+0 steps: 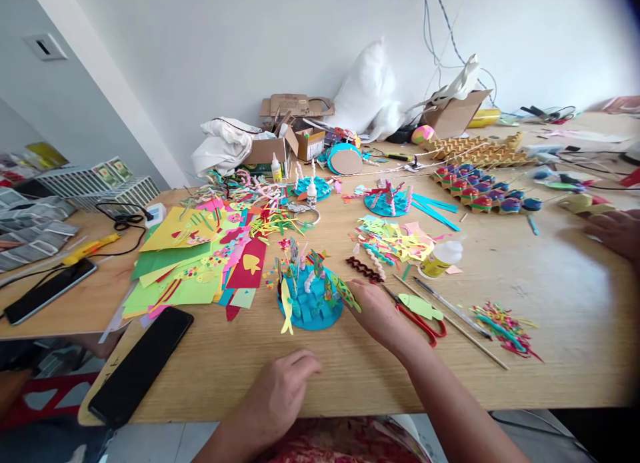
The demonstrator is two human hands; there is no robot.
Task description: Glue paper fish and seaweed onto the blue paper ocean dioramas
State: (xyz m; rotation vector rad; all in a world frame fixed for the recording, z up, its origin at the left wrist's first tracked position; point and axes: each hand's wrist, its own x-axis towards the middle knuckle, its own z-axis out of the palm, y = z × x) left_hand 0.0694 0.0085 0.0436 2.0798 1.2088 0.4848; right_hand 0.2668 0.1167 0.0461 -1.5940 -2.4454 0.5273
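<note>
In the middle of the table stands a round blue paper craft [311, 309] with coiled blue strips, pipe-cleaner stems and small paper fish. A pale yellow paper fish [286, 306] hangs at its left edge. My right hand [375, 313] reaches in from the right, its fingers closed on a green spotted paper fish [345, 293] at the craft's right side; the fingertips are partly hidden. Nearer the table's front edge, my left hand [285, 391] rests with curled fingers and nothing visible in it. Red-handled scissors [425, 326] lie right of my right hand, beneath a light green paper fish [421, 307].
Coloured paper sheets [175, 269] and a black phone [143, 363] lie left. A wooden stick [475, 346], a pen [450, 306] and paper scraps [507, 329] are right. Behind stand a glue bottle [311, 193], another blue craft [387, 199] and painted egg cartons [487, 189]. Another person's hand [617, 233] rests far right.
</note>
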